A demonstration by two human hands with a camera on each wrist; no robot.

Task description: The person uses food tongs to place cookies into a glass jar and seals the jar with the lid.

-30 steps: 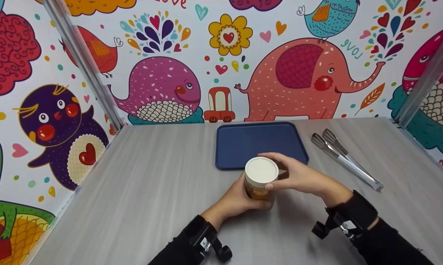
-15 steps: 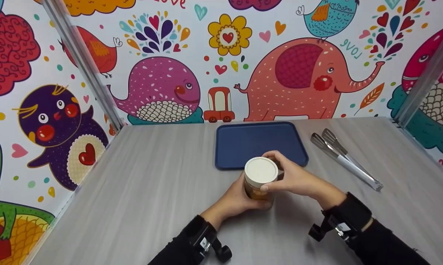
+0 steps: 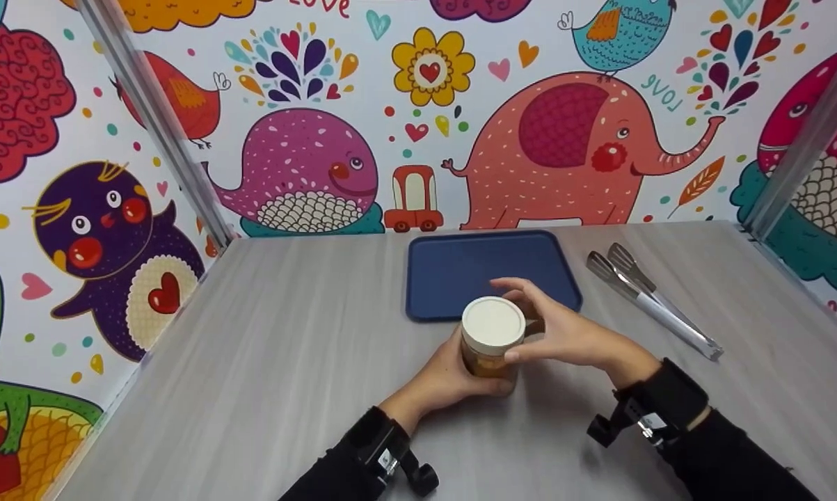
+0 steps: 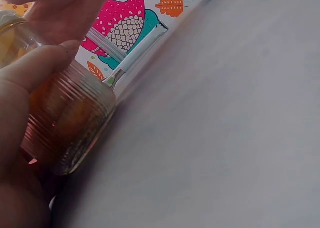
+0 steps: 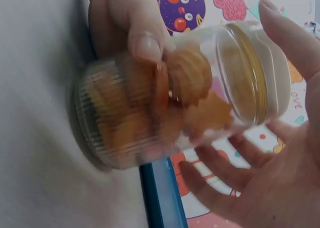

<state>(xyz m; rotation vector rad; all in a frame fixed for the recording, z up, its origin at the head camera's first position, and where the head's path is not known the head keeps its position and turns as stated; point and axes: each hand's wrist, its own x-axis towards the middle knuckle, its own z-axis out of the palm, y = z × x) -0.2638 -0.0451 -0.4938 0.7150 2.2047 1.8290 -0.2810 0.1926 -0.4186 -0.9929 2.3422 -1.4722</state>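
Observation:
A clear ribbed jar [image 5: 195, 133] with a cream-white lid [image 3: 493, 321] stands on the table. Golden piped cookies [image 5: 190, 75] show through its wall in the right wrist view. My left hand [image 3: 444, 376] grips the jar's body from the left, thumb on the near side, as the left wrist view [image 4: 30, 73] also shows the hand doing. Around the lid's right side my right hand [image 3: 564, 334] spreads its fingers and thumb. In the right wrist view its fingers [image 5: 220, 170] are parted and look slightly off the lid; any contact by the thumb is unclear.
A blue tray [image 3: 460, 271] lies flat behind the jar. Metal tongs [image 3: 658, 306] with slotted heads rest to the right, angled toward the near right. Printed cartoon walls [image 3: 307, 167] border the table at the back and sides.
Half a second ago my right fingers and thumb wrapped closer around the lid; now they have loosened and the hand has shifted slightly right. My left hand and the jar stay put.

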